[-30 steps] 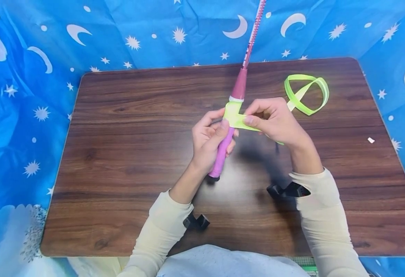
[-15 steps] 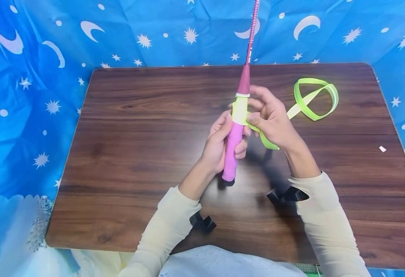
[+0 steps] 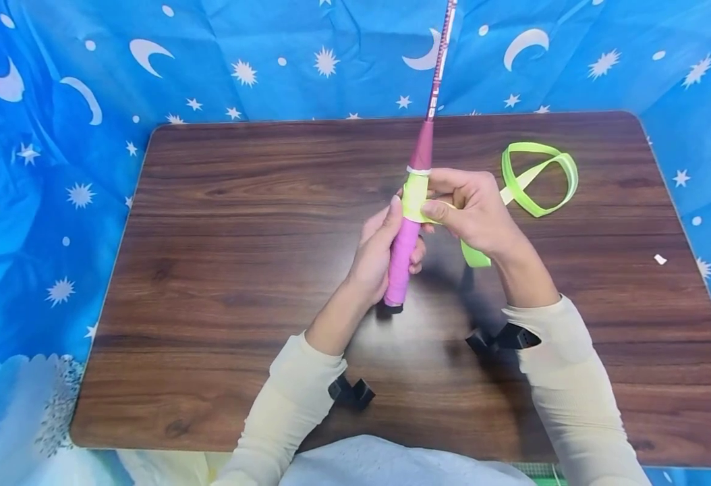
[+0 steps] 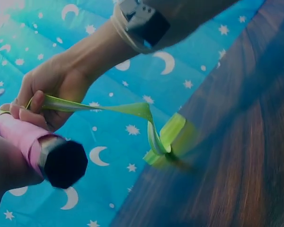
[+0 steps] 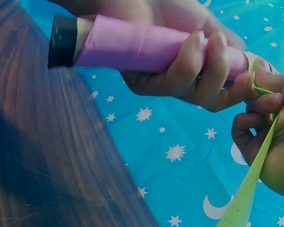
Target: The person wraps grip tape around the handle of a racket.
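Observation:
A badminton-style racket is held over the table, its dark pink shaft (image 3: pixel 437 88) rising past the top of the head view. Pink wrap covers the handle (image 3: pixel 403 260), which ends in a black butt cap (image 5: pixel 64 42). Just below the cone, a yellow-green grip tape (image 3: pixel 415 197) goes round the handle. My left hand (image 3: pixel 376 253) grips the handle, thumb along its side and fingers curled round behind. To the right, my right hand (image 3: pixel 477 209) pinches the tape close to the handle. From there the tape's free length (image 4: pixel 123 109) hangs toward the table; the racket head is out of view.
The loose tape end lies looped (image 3: pixel 540 177) on the wooden table (image 3: pixel 222 270) at the back right. A small white scrap (image 3: pixel 660 259) lies near the right edge. Blue curtain (image 3: pixel 307 40) with moons and stars stands behind. Black wrist cameras (image 3: pixel 504 337) sit below both wrists.
The tape, stretched sideways off the handle a second ago, now wraps flatter round it. The handle has turned and stands a little more upright. My right hand stays beside it, pinching the tape.

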`<state>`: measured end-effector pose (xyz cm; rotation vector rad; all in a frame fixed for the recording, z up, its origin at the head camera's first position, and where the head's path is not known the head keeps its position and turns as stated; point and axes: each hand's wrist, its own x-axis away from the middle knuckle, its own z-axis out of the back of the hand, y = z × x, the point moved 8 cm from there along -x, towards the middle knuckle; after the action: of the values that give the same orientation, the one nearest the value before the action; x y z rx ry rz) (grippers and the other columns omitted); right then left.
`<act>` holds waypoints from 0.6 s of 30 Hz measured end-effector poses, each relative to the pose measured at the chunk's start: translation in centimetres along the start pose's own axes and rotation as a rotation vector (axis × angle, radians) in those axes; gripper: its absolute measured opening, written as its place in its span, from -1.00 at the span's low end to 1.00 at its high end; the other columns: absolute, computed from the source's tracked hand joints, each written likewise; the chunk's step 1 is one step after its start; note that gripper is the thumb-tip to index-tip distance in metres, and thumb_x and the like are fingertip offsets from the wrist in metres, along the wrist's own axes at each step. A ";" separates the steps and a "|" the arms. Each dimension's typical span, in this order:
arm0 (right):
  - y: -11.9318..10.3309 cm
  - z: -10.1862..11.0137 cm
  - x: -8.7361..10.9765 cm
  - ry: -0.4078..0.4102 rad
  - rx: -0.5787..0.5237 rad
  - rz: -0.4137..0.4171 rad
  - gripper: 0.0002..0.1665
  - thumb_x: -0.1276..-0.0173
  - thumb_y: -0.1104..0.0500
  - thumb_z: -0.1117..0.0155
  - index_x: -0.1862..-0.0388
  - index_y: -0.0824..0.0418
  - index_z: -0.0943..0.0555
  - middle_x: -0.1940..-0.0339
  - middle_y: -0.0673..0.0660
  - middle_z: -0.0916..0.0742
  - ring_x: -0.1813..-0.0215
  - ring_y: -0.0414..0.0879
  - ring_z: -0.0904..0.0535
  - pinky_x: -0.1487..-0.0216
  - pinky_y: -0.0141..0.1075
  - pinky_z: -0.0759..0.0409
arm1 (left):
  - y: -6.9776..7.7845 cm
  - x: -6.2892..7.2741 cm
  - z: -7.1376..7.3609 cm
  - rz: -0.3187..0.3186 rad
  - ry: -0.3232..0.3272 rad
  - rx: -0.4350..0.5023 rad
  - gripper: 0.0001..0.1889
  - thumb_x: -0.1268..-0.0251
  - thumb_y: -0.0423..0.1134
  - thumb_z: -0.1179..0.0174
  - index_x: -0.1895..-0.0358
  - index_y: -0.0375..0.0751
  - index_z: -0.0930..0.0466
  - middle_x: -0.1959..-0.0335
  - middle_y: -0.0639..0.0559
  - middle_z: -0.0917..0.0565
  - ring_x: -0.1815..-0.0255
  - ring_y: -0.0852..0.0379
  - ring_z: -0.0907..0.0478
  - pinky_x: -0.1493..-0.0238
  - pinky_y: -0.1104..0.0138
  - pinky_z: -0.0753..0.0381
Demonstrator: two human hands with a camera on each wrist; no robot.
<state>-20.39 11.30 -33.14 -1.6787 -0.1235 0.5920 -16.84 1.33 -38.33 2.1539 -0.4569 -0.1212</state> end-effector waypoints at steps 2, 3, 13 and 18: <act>-0.1 0.0 0.0 0.019 0.007 0.018 -0.45 -0.29 0.61 -0.20 -0.01 0.04 -0.73 0.15 -0.08 -0.84 0.48 -0.37 -0.64 0.75 -0.53 -0.30 | 0.5 -0.1 0.0 -0.063 0.035 -0.087 -0.68 -0.68 -0.21 0.21 0.03 -0.41 -0.45 0.50 0.21 -0.61 0.71 0.31 -0.40 0.69 0.48 -0.40; -0.2 0.0 0.0 0.021 0.003 0.031 -0.49 -0.30 0.59 -0.23 -0.02 0.07 -0.73 0.15 -0.07 -0.84 0.48 -0.36 -0.63 0.71 -0.55 -0.35 | 0.7 -0.1 0.0 -0.095 0.047 -0.127 -0.71 -0.65 -0.27 0.17 0.03 -0.49 -0.44 0.52 0.22 -0.62 0.72 0.32 -0.40 0.71 0.49 -0.40; -0.8 -0.5 -0.5 0.104 0.098 0.105 -0.52 -0.29 0.35 -0.43 -0.11 0.63 -0.59 0.10 -0.17 -0.83 0.01 -0.31 -0.78 0.01 -0.46 -0.76 | 3.5 0.6 0.4 -0.330 0.256 -0.354 -0.65 -0.42 -0.45 -0.16 -0.18 -0.38 -0.33 0.59 0.23 -0.58 0.71 0.33 -0.53 0.71 0.44 -0.50; -1.2 -0.4 -0.3 0.126 0.109 0.109 -0.46 -0.26 0.29 -0.47 -0.12 0.62 -0.59 0.11 -0.18 -0.84 0.04 -0.31 -0.78 0.07 -0.47 -0.77 | 4.3 1.2 0.1 -0.469 0.270 -0.366 -0.60 -0.35 -0.54 -0.19 -0.21 -0.57 -0.39 0.63 -0.08 -0.60 0.75 0.32 -0.45 0.75 0.47 -0.45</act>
<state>-20.13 11.04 -31.91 -1.6193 0.0896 0.5627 -16.98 -1.42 -34.87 1.8418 0.2184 -0.1582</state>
